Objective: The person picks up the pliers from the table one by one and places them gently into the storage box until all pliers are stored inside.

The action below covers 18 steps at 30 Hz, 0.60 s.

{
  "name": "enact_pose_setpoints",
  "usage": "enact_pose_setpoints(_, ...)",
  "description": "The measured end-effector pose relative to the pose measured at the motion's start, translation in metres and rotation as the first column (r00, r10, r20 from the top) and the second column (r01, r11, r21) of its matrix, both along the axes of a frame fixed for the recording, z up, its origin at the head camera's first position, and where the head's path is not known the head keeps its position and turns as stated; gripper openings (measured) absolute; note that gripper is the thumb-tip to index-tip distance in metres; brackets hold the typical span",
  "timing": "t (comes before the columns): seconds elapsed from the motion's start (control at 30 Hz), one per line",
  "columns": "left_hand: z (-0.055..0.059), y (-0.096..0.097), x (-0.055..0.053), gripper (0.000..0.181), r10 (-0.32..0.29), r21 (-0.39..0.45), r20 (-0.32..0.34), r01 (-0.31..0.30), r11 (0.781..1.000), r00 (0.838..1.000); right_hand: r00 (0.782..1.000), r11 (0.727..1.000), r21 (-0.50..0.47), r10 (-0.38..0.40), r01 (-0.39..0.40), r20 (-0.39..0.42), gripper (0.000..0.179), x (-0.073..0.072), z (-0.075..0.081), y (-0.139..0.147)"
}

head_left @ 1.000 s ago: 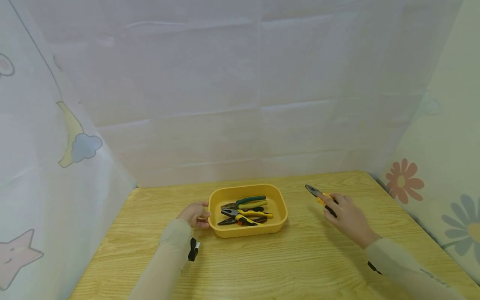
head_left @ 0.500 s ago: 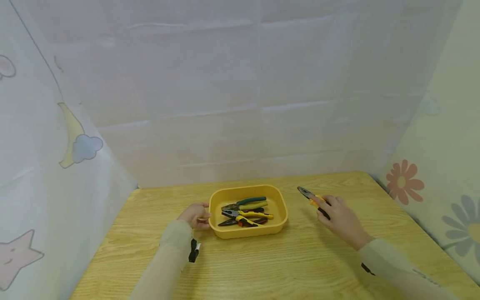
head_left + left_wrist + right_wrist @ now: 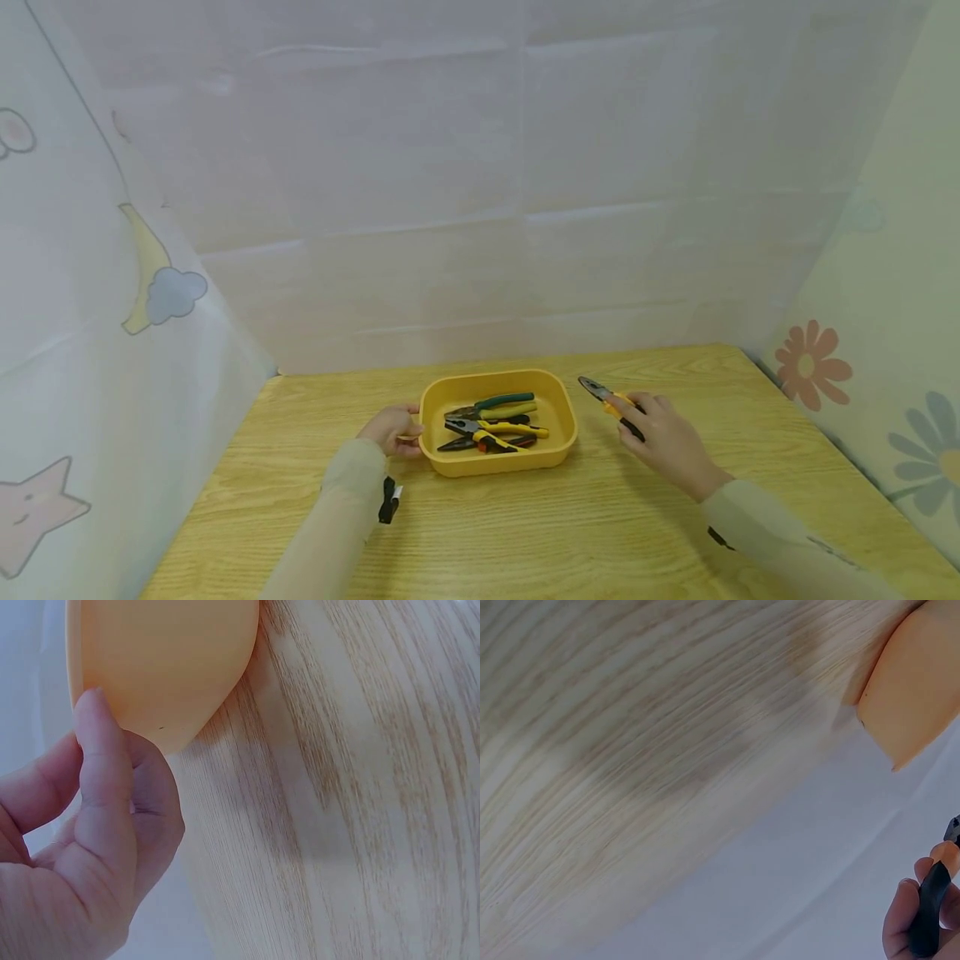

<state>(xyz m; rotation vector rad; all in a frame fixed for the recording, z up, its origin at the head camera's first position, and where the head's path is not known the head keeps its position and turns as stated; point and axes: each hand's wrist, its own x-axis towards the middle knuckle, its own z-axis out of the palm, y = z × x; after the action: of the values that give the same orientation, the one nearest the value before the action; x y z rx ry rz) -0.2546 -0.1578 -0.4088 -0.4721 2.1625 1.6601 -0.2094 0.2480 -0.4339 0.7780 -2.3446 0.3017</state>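
A yellow plastic bin [image 3: 555,454] sits on the wooden table with several pliers [image 3: 510,429] lying in it, their handles green, yellow and black. At the bin's left end my left hand [image 3: 390,429] pinches the rim; the left wrist view shows thumb and finger of that hand [image 3: 105,802] on the bin's wall [image 3: 172,660]. To the right of the bin, my right hand [image 3: 667,437] grips combination pliers [image 3: 611,402] by their yellow and black handles, jaws pointing up-left toward the bin. In the right wrist view the black handle [image 3: 928,911] shows between my fingers.
The wooden table [image 3: 480,542] ends at a pale sheet wall [image 3: 480,208] behind the bin. Printed side walls stand left and right, the right one with flowers [image 3: 813,364].
My right hand has moved left with the pliers, bringing their jaws closer to the bin's right end. My left hand and the bin have stayed in place.
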Motion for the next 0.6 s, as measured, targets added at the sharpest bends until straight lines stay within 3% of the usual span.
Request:
enact_pose_setpoints(0.17, 0.000, 0.000, 0.000, 0.047, -0.005, -0.003, 0.002, 0.005, 1.000, 1.000, 0.999, 0.999, 0.010, 0.037, -0.037, -0.035, 0.032, -0.002, -0.004, -0.005)
enact_pose_setpoints(0.33, -0.002, 0.000, -0.002, 0.046, 0.000, 0.004, 0.007, 0.000, 1.000, 1.000, 0.999, 0.999, 0.023, 0.047, -0.046, -0.021, 0.035, -0.003, -0.007, -0.011)
enact_pose_setpoints(0.47, -0.002, 0.000, -0.003, 0.047, 0.007, 0.010, 0.008, -0.007, 1.000, 1.000, 0.999, 0.998, 0.022, 0.051, -0.051, -0.009, 0.047, -0.003, -0.007, -0.017)
enact_pose_setpoints(0.6, -0.002, -0.001, -0.003, 0.047, 0.008, 0.009, 0.009, -0.008, 1.000, 1.000, 0.997, 0.997, 0.020, 0.070, -0.070, -0.009, 0.041, -0.004, -0.008, -0.024)
